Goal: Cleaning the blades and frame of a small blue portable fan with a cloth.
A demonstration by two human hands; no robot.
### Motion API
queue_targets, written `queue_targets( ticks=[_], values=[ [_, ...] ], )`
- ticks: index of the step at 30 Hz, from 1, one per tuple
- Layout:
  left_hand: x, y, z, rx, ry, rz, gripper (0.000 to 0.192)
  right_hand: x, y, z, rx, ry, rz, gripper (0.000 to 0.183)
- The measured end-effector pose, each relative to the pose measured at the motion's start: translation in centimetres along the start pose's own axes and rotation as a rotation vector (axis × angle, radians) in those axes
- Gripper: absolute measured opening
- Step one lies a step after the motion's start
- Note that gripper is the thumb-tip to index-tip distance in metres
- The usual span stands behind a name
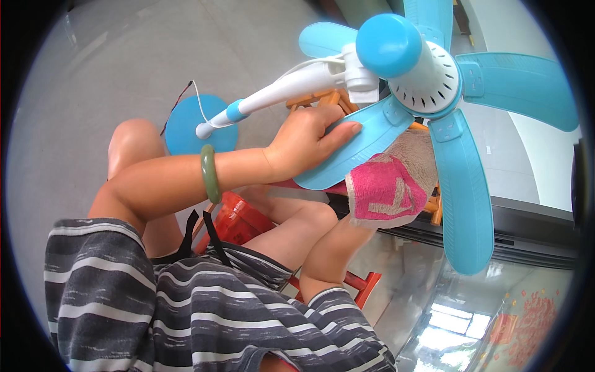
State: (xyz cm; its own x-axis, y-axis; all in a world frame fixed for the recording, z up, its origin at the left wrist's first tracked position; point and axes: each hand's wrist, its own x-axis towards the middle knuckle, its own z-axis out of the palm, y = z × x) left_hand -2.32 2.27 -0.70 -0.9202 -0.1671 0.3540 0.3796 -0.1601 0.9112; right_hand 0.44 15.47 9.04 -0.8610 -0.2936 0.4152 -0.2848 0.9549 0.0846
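A fan with light blue plastic blades (465,186), a white slotted motor housing (427,83) and a blue rounded rear cap (389,45) leans across the view. Its white pole (283,90) runs to a round blue base (186,130) on the floor. My left hand (302,139), below a green bangle (211,173), grips one blade, with the thumb on its upper face. Over my right hand (365,228) lies a pink and beige terry cloth (386,190), beside the same blade; only the wrist shows and the fingers are hidden.
A red plastic bucket (239,221) stands by my legs. Behind the cloth is a wooden frame, partly hidden (434,207). Part of a red stool or chair frame (367,288) shows near my right elbow. A dark-edged, reflective surface (446,316) lies at the lower right. A thin cable (200,97) reaches the fan's base.
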Motion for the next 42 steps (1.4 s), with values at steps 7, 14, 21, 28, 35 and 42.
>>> queue_targets(
  ticks=[7, 14, 21, 28, 35, 42],
  values=[
    [-0.4, 0.3, 0.4, -0.032, -0.016, -0.002, 0.031, 0.0, -1.5, 0.8, 0.018, 0.066, 0.003, 0.036],
    [-0.7, 1.3, 0.9, -0.085, 0.058, 0.041, 0.033, 0.7, -1.7, 1.0, 0.018, 0.127, 0.01, 0.039],
    [-0.4, 1.7, -0.3, -0.146, -0.029, -0.027, 0.029, 0.9, -3.2, 2.3, 0.008, 0.204, 0.001, 0.044],
    [-0.1, -0.5, 0.4, -0.095, 0.073, 0.125, 0.029, -3.7, -0.1, 7.3, -0.239, 0.391, -0.278, 0.046],
    [-0.3, 1.8, -0.1, -0.07, -0.225, -0.076, 0.03, -2.1, -2.5, 4.9, 0.721, 0.158, 0.298, 0.029],
    [-0.8, 2.5, -0.4, -0.414, -0.483, -0.549, 0.053, -1.1, -0.1, 8.6, 0.525, 0.103, 0.263, 0.027]
  ],
)
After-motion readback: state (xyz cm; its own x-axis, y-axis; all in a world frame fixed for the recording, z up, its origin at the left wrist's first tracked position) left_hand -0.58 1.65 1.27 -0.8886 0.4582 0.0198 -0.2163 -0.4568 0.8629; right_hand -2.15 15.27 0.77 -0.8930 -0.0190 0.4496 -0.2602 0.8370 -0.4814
